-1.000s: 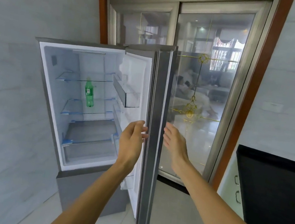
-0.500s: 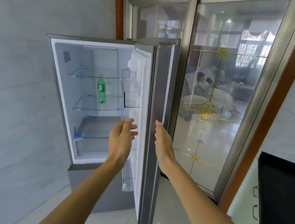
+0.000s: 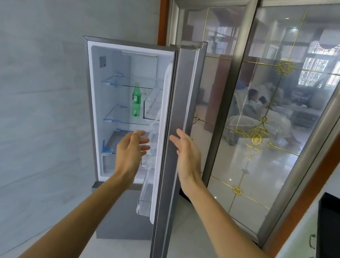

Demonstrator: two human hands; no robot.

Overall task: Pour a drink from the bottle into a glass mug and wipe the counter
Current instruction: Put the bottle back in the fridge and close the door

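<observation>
Green bottle [image 3: 136,100] upright on lower glass shelf [image 3: 120,121] in fridge [image 3: 96,98], toward shelf's right edge; fridge door [image 3: 182,99] open. Fetching step. Left hand [image 3: 130,151], right hand [image 3: 187,154] spread, empty, flanking door edge. Next: reach in, grip bottle body

The bottle [image 3: 136,100] label is unreadable; the counter [image 3: 338,247] is cropped.

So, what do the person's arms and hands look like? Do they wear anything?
The left arm and right arm are bare to the picture's edge, no sleeves. The left hand and right hand have no gloves; no watch, bracelet or ring is visible.
</observation>
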